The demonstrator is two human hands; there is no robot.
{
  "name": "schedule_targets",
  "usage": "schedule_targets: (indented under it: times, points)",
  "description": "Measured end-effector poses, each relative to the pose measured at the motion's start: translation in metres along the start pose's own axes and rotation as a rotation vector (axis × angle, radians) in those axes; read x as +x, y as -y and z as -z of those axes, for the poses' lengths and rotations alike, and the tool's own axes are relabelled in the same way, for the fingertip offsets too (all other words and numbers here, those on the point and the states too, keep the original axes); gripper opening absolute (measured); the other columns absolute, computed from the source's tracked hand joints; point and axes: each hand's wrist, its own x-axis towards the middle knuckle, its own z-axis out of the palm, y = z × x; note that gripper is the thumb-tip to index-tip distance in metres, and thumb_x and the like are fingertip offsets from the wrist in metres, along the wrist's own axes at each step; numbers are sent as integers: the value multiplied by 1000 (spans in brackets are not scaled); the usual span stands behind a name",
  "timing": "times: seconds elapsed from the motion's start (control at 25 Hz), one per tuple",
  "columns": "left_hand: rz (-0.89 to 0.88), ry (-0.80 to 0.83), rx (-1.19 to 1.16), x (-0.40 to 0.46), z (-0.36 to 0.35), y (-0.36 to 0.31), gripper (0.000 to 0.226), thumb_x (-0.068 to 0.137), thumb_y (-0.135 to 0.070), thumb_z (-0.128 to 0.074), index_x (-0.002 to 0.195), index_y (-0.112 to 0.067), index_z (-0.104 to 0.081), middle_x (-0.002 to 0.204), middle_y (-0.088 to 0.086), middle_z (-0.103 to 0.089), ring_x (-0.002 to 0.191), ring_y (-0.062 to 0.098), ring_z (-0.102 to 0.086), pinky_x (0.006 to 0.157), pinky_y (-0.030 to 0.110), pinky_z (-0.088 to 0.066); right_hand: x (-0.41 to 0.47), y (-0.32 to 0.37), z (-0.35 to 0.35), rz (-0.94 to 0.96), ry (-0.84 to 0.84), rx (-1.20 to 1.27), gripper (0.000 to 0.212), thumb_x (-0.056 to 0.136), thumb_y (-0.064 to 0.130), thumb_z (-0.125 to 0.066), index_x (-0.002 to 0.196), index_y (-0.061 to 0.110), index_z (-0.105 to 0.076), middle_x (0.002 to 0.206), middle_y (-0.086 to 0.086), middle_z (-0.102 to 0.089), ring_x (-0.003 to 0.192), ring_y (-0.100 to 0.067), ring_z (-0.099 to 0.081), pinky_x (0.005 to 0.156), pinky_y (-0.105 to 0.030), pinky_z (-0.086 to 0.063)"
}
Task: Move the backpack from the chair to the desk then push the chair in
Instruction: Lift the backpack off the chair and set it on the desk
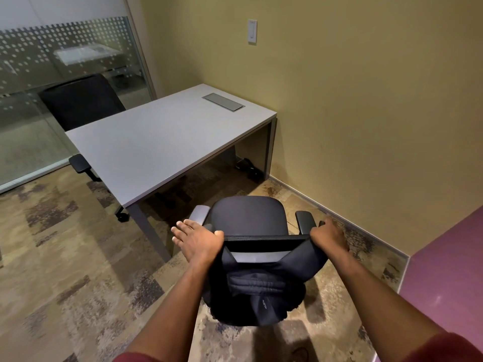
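A black office chair (245, 212) stands on the carpet just off the near right corner of the grey desk (156, 142), its seat facing away from me. A black backpack (256, 296) hangs down the rear of the chair's backrest, below its top edge. My left hand (198, 239) rests on the backrest's left top corner, fingers spread and thumb on the top edge. My right hand (329, 236) is curled around the right top corner, beside the right armrest. The desk top is bare apart from a flush metal hatch (223, 101).
A second black chair (81, 100) is tucked in at the desk's far left side, in front of a glass partition (39, 74). Cables (251, 165) lie under the desk by the tan wall (366, 126). A purple surface (444, 283) rises at the right.
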Motion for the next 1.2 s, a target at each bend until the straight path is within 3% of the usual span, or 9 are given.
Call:
schedule_targets:
  times: [0.28, 0.48, 0.64, 0.8, 0.92, 1.0, 1.2]
  points:
    - [69, 9, -172, 17, 8, 15, 82, 77, -41, -60, 139, 9, -41, 138, 26, -54, 125, 42, -54, 103, 45, -47, -4, -7, -7, -25, -72, 77, 58, 84, 33, -57, 135, 8, -45, 133, -22, -56, 117, -43, -57, 86, -42, -45]
    - [139, 7, -378, 19, 11, 30, 57, 82, -35, -62, 123, 3, -53, 125, 25, -63, 117, 44, -59, 96, 44, -48, -6, -9, -7, -117, -96, 191, 70, 84, 38, -64, 139, 1, -39, 136, -26, -54, 120, -45, -55, 86, -43, -44]
    - [243, -79, -647, 9, 8, 40, 37, 84, -26, -60, 110, -1, -54, 118, 25, -63, 109, 43, -60, 93, 48, -52, -9, -10, -4, -168, -66, 288, 72, 75, 46, -70, 129, 2, -52, 128, -22, -62, 112, -42, -62, 76, -37, -45]
    - [457, -157, -929, -13, 3, 43, 52, 85, -25, -64, 129, -1, -47, 130, 23, -59, 117, 43, -59, 99, 48, -50, -13, -15, -4, -182, -67, 376, 82, 69, 59, -75, 123, -2, -61, 125, -23, -65, 110, -42, -64, 78, -38, -49]
    - [481, -179, -963, -21, 1, 48, 61, 81, -29, -66, 133, -3, -47, 129, 23, -62, 115, 45, -60, 99, 53, -50, -4, -30, -14, -227, 5, 531, 107, 51, 73, -77, 128, 2, -57, 127, -20, -65, 110, -39, -65, 87, -43, -55]
    - [477, -178, -944, -27, 1, 48, 63, 82, -31, -66, 136, -4, -46, 131, 22, -61, 116, 45, -59, 100, 53, -50, 11, -42, -25, -258, 77, 732, 115, 43, 72, -81, 132, 5, -54, 128, -16, -64, 105, -35, -66, 87, -48, -57]
    - [479, -153, -1137, -35, -6, 51, 78, 73, -42, -73, 139, -11, -47, 138, 14, -59, 121, 37, -61, 101, 54, -51, -40, -26, -8, -338, 232, 1021, 76, 85, 47, -73, 143, 9, -42, 135, -12, -60, 119, -33, -60, 79, -45, -49]
